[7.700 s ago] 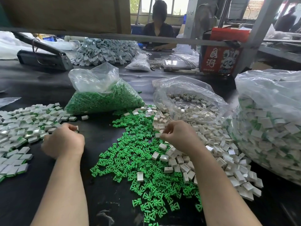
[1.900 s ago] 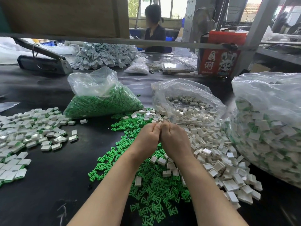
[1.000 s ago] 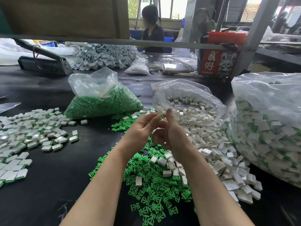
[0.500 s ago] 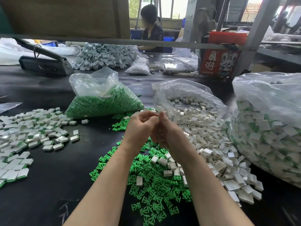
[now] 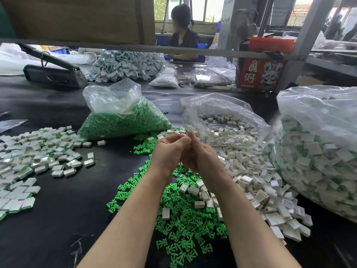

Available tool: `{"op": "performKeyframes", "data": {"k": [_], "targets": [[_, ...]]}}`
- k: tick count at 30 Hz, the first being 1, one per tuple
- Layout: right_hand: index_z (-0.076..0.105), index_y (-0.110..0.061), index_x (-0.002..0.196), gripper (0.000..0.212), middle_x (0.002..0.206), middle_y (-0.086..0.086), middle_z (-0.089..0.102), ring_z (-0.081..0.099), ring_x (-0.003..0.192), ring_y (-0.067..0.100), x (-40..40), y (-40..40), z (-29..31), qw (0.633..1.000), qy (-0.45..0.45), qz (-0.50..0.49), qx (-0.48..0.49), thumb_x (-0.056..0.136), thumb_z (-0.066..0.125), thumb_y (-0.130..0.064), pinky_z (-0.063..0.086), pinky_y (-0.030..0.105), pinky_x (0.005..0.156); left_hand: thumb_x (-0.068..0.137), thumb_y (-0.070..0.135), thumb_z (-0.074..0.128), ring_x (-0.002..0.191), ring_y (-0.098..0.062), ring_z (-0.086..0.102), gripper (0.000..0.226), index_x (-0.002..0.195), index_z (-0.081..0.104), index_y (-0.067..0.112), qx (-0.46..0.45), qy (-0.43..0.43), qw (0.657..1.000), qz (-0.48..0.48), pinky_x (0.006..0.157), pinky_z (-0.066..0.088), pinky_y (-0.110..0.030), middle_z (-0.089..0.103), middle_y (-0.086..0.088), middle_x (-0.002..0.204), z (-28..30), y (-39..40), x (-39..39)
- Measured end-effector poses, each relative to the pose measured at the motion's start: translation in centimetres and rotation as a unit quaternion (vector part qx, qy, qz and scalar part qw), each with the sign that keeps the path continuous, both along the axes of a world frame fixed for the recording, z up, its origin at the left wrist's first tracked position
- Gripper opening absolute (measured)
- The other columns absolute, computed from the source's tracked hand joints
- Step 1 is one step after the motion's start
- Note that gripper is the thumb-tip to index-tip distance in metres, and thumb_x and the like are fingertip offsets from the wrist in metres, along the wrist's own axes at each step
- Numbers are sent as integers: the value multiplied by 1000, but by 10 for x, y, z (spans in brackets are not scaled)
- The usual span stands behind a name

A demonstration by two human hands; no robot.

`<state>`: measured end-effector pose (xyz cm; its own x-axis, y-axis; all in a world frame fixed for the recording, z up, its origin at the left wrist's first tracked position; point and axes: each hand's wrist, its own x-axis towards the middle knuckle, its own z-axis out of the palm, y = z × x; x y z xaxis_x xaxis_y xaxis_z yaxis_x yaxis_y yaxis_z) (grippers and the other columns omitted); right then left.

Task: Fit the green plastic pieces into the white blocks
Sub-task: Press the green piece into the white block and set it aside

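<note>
Hands together over the middle of the surface: left hand (image 5: 170, 151) and right hand (image 5: 201, 153) touching, fingers curled inward at the tips. Half a second ago much the same; a second ago the left palm was turned up and open. Reads as a fit being pressed home. What they pinch is hidden behind the fingers, cannot tell piece or block.

Loose green pieces (image 5: 181, 215) spread directly under the wrists, toward 6 o'clock. Loose white blocks (image 5: 257, 182) heaped at 3 o'clock, spilling from an open bag of white blocks (image 5: 226, 120) at 1 o'clock. Bag of green pieces (image 5: 125, 120) at 11 o'clock. Finished blocks (image 5: 36, 153) scattered at 9 o'clock; big full bag (image 5: 318, 147) at far 3 o'clock.

Nothing blocks the reach to 9 o'clock. Second person seated at 12 o'clock, well apart. Plenty left to assemble
</note>
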<state>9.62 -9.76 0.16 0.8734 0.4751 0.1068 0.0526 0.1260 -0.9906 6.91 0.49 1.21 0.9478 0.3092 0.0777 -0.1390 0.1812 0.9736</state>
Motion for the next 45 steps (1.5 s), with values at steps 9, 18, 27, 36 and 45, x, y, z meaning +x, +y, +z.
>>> {"op": "performKeyframes", "data": {"k": [9, 18, 27, 36, 45], "targets": [[59, -21, 54, 51, 47, -7, 41, 36, 42, 7, -1, 4, -1, 999, -8, -47, -11, 99, 47, -43, 30, 20, 42, 91, 9, 57, 51, -23, 50, 26, 66, 64, 9, -32, 25, 999, -8, 47, 46, -30, 55, -13, 63, -3, 1, 2], [60, -6, 67, 49, 45, -9, 42, 34, 43, 7, -1, 3, -1, 997, -25, -63, -25, 101, 47, -37, 27, 22, 44, 91, 9, 58, 67, -25, 52, 13, 84, 67, 2, -67, 34, 997, -21, 53, 50, -29, 57, -21, 89, -8, 1, 4], [65, -3, 68, 49, 43, -10, 47, 38, 41, 5, -2, 5, -3, 997, -25, -70, -29, 100, 49, -37, 31, 19, 43, 92, 9, 60, 61, -23, 60, 23, 72, 72, 7, -97, 28, 994, -45, 51, 54, -29, 63, -17, 81, -9, 4, 3], [66, -7, 67, 48, 43, -10, 50, 40, 40, 3, -2, 5, -5, 996, -36, -79, -37, 100, 49, -38, 32, 16, 42, 92, 15, 62, 69, -25, 65, 17, 87, 70, 1, -99, 40, 993, -44, 56, 56, -29, 66, -21, 90, -12, 6, 4], [69, -11, 68, 50, 42, -10, 49, 39, 38, 2, -1, 6, -5, 996, -26, -75, -36, 100, 46, -43, 32, 16, 41, 94, 10, 58, 71, -26, 62, 16, 86, 68, 0, -81, 42, 994, -60, 61, 55, -31, 66, -19, 88, -10, 9, 3]]}}
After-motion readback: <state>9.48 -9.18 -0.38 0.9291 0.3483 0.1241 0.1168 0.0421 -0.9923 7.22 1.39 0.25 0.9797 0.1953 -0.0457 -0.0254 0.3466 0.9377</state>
